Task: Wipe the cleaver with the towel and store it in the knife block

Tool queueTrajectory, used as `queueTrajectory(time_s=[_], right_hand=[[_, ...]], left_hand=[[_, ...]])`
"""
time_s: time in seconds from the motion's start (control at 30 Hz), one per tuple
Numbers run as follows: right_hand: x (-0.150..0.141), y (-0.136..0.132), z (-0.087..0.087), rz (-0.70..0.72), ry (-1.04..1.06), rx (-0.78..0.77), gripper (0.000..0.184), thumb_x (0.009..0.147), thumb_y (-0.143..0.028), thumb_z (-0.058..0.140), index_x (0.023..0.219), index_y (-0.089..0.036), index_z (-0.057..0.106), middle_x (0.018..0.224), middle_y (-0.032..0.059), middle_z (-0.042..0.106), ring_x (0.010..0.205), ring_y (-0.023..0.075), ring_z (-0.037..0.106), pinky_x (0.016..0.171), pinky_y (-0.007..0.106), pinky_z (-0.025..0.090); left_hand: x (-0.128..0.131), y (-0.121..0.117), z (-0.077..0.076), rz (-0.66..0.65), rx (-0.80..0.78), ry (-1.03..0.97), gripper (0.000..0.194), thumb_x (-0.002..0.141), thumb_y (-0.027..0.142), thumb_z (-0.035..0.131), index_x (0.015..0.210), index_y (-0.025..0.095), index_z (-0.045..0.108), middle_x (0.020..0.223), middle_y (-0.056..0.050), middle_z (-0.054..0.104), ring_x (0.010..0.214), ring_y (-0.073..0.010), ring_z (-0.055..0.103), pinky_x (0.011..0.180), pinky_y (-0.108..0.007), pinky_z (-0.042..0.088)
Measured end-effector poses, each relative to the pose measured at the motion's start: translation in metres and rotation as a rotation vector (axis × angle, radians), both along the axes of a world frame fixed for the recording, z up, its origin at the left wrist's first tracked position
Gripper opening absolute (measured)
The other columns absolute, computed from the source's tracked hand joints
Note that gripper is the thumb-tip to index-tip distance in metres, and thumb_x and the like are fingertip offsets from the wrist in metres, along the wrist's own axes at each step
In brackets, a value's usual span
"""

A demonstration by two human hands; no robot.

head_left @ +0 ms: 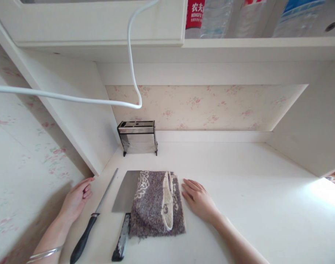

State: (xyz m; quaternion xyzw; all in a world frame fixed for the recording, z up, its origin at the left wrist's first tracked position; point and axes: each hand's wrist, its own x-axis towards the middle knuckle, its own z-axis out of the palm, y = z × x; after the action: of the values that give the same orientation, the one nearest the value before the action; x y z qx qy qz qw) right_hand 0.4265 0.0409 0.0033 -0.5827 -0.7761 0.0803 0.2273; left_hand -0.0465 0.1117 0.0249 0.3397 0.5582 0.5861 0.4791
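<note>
My left hand (77,196) rests at the left edge of the white countertop, beside a sharpening steel (101,203) with a black handle. Its index finger is stretched out, the others are loosely curled, and it holds nothing. My right hand (197,196) lies flat on the surface with fingers extended, close to the right edge of a folded brown-grey patterned cloth (150,205). The cloth covers part of a cleaver; its grey blade (124,194) and worn black handle (121,238) show on the left.
At the back left stands a metal knife block (137,139) with black edges. A white cable (101,102) hangs across the view. Overhead, a shelf (261,43) holds several plastic bottles (217,18). White side panels (73,84) enclose the counter (225,161).
</note>
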Motion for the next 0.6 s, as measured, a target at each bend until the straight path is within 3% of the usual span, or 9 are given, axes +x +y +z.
queueTrajectory(time_s=[0.07,0.17,0.27,0.37,0.47,0.53,0.6], right_hand=[[0.004,0.004,-0.002,0.016,0.047,-0.015,0.034,0.091,-0.033,0.042,0.117,-0.026,0.064,0.132,0.0030,0.055,0.123,0.0234,0.046,0.104,0.043,0.034],[0.012,0.018,0.001,0.015,0.201,-0.081,0.027,0.086,-0.030,0.048,0.092,-0.025,0.073,0.112,0.0048,0.068,0.107,0.0233,0.058,0.094,0.040,0.042],[0.015,0.041,0.015,-0.159,0.362,-0.164,0.019,0.074,-0.038,0.063,0.068,-0.021,0.071,0.085,0.0058,0.072,0.080,0.0221,0.065,0.076,0.034,0.047],[0.006,0.073,0.035,-0.281,0.455,-0.209,0.032,0.071,-0.050,0.064,0.062,-0.019,0.068,0.064,0.0037,0.068,0.065,0.0200,0.061,0.064,0.030,0.044],[-0.014,0.107,0.051,-0.233,0.535,-0.230,0.036,0.079,-0.049,0.055,0.070,-0.018,0.071,0.065,0.0034,0.067,0.067,0.0191,0.061,0.062,0.029,0.043],[-0.032,0.128,0.058,-0.165,0.595,-0.236,0.029,0.081,-0.041,0.054,0.091,-0.020,0.071,0.080,0.0032,0.071,0.076,0.0187,0.062,0.067,0.029,0.046],[-0.050,0.146,0.065,-0.091,0.664,-0.246,0.037,0.080,-0.032,0.055,0.115,-0.023,0.063,0.099,0.0029,0.071,0.087,0.0172,0.063,0.074,0.029,0.048]], left_hand=[[0.003,0.000,0.003,-0.040,-0.004,0.083,0.034,0.062,0.040,0.073,0.087,0.017,0.066,0.058,0.008,0.042,0.046,-0.0050,0.032,0.043,-0.020,0.028],[0.014,0.003,0.016,-0.109,-0.008,0.246,0.040,0.064,0.047,0.070,0.090,0.017,0.066,0.059,0.006,0.047,0.049,-0.0079,0.039,0.047,-0.022,0.032],[0.033,0.014,0.038,-0.156,0.017,0.446,0.042,0.069,0.050,0.065,0.095,0.018,0.067,0.063,0.002,0.056,0.058,-0.0134,0.049,0.056,-0.025,0.040],[0.058,0.035,0.063,-0.177,0.077,0.542,0.043,0.070,0.048,0.064,0.102,0.020,0.065,0.093,-0.004,0.066,0.082,-0.0192,0.060,0.071,-0.028,0.047],[0.080,0.067,0.079,-0.129,0.183,0.460,0.043,0.075,0.046,0.057,0.110,0.021,0.061,0.122,-0.007,0.057,0.098,-0.0220,0.059,0.075,-0.030,0.049],[0.089,0.090,0.084,-0.064,0.218,0.414,0.044,0.080,0.046,0.051,0.115,0.020,0.058,0.129,-0.009,0.053,0.103,-0.0238,0.057,0.075,-0.032,0.050],[0.094,0.110,0.086,0.001,0.261,0.416,0.047,0.084,0.048,0.046,0.120,0.019,0.055,0.135,-0.011,0.048,0.111,-0.0261,0.053,0.082,-0.037,0.049]])
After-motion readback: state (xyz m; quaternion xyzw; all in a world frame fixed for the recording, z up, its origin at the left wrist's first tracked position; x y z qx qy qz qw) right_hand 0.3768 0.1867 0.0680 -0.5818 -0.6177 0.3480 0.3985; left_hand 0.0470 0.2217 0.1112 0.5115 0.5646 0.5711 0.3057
